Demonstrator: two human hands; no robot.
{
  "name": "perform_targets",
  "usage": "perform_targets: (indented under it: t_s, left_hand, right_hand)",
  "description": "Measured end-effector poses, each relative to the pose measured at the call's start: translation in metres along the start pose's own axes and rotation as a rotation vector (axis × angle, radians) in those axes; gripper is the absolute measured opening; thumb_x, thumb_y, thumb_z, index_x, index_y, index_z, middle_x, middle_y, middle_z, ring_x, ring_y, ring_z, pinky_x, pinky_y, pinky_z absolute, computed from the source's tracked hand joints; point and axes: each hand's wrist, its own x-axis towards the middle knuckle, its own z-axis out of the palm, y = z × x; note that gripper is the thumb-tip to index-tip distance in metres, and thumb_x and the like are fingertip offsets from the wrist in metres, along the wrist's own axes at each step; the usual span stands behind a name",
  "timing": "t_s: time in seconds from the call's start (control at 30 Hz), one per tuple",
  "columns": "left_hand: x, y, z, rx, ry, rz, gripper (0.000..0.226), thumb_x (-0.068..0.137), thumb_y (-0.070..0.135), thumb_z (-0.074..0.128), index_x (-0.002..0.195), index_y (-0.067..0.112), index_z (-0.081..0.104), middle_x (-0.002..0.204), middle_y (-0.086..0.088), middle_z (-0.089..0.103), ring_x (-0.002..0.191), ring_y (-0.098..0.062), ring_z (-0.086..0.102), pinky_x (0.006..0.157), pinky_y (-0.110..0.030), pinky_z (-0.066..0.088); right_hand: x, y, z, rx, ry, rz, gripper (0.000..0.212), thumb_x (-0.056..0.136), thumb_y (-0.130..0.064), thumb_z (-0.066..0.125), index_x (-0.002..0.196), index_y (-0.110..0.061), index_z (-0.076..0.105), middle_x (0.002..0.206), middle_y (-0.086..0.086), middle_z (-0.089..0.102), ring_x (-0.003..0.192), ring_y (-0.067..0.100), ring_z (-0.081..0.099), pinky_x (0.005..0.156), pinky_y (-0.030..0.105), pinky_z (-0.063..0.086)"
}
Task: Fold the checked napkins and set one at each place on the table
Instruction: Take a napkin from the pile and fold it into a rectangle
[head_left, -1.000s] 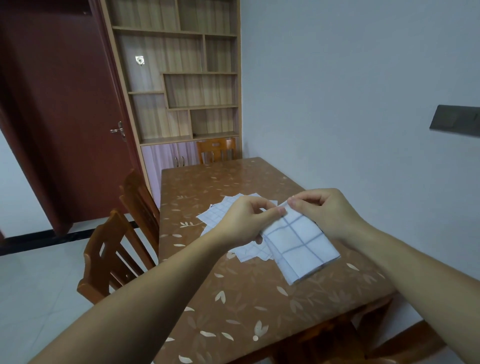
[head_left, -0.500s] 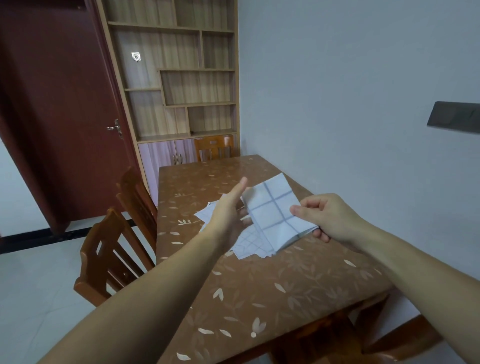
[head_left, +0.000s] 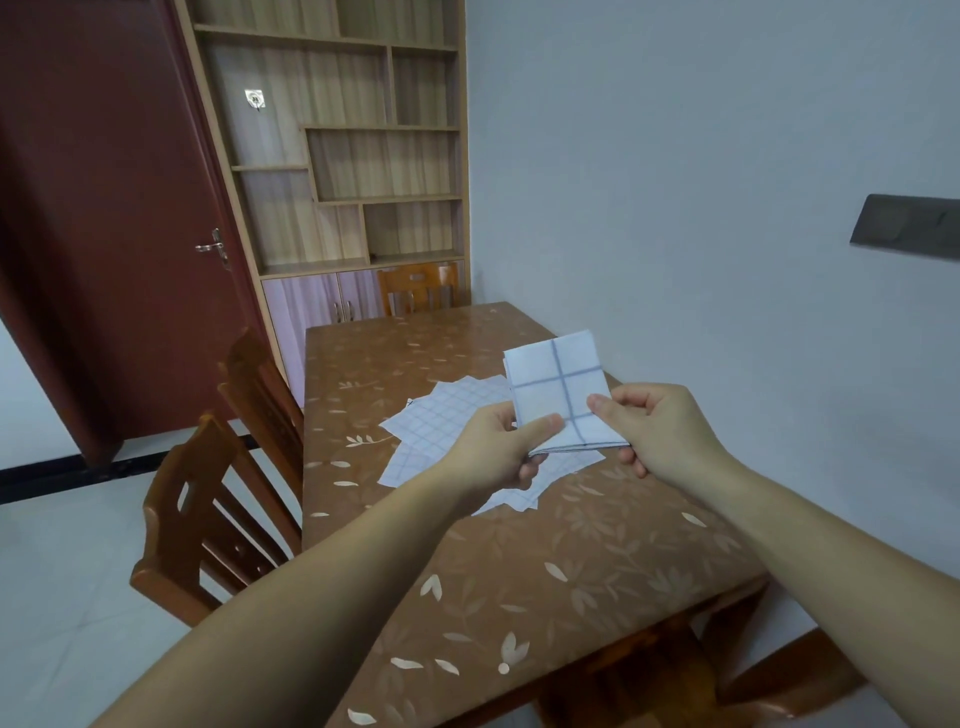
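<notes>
A white napkin with a blue check (head_left: 558, 387), folded into a small square, is held up above the table (head_left: 545, 566). My left hand (head_left: 501, 449) pinches its lower left edge with thumb on top. My right hand (head_left: 657, 428) pinches its lower right edge. Beneath the hands a loose pile of unfolded checked napkins (head_left: 441, 421) lies flat on the brown leaf-patterned tabletop, partly hidden by my hands.
Two wooden chairs (head_left: 208, 525) stand along the table's left side, one chair (head_left: 418, 286) at the far end and one (head_left: 795, 680) at the near right corner. The table's right side runs along a wall. A shelf unit and a red door stand behind.
The folded napkin has been raised and turned more upright, its free edge pointing away from me. My left hand went from flat against it to pinching its lower edge.
</notes>
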Motion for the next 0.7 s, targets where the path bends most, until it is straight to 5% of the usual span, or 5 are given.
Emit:
perform_targets:
  t_s: [0.13,0.3,0.47,0.6,0.7]
  left_hand:
    - [0.003,-0.005,-0.002,0.020,-0.034,0.000,0.015,0.097,0.027,0.058,0.093,0.016,0.065,0.056,0.001,0.046,0.044,-0.014,0.041,0.046,-0.022,0.036]
    - [0.011,-0.013,-0.013,0.068,-0.139,-0.037,0.016,0.093,0.019,0.064,0.097,0.004,0.068,0.066,-0.004,0.060,0.048,-0.013,0.054,0.055,-0.027,0.043]
    - [0.023,-0.029,-0.033,0.090,-0.206,-0.081,0.025,0.095,0.018,0.061,0.070,0.013,0.062,0.054,0.004,0.062,0.046,-0.008,0.054,0.049,-0.017,0.045]
    - [0.036,-0.053,-0.041,0.033,-0.205,-0.114,0.015,0.095,0.016,0.061,0.084,0.009,0.066,0.067,-0.005,0.068,0.051,-0.010,0.062,0.050,-0.020,0.048]
    - [0.042,-0.083,-0.037,0.040,-0.192,-0.154,0.012,0.095,0.016,0.062,0.092,0.006,0.067,0.069,-0.006,0.069,0.053,-0.011,0.064,0.051,-0.022,0.049]
  right_hand:
    - [0.001,0.007,0.006,0.009,0.023,0.044,0.027,0.091,-0.030,0.066,0.082,-0.004,0.069,0.061,0.005,0.057,0.040,0.013,0.050,0.038,0.022,0.038]
    - [0.006,0.013,0.015,0.008,0.087,0.080,0.027,0.091,-0.029,0.067,0.082,-0.003,0.069,0.062,0.006,0.056,0.042,0.015,0.049,0.037,0.021,0.037]
    - [0.008,0.016,0.024,-0.028,0.083,0.155,0.029,0.091,-0.034,0.065,0.079,-0.009,0.070,0.053,-0.001,0.059,0.038,0.011,0.052,0.039,0.018,0.039]
    - [-0.004,0.037,0.040,0.084,-0.103,0.341,0.020,0.094,-0.029,0.061,0.095,-0.012,0.071,0.077,0.006,0.076,0.054,0.014,0.066,0.049,0.022,0.046]
    - [-0.017,0.063,0.052,0.128,-0.052,0.444,0.014,0.095,-0.021,0.060,0.096,-0.012,0.071,0.086,0.005,0.078,0.065,0.014,0.071,0.057,0.024,0.048]
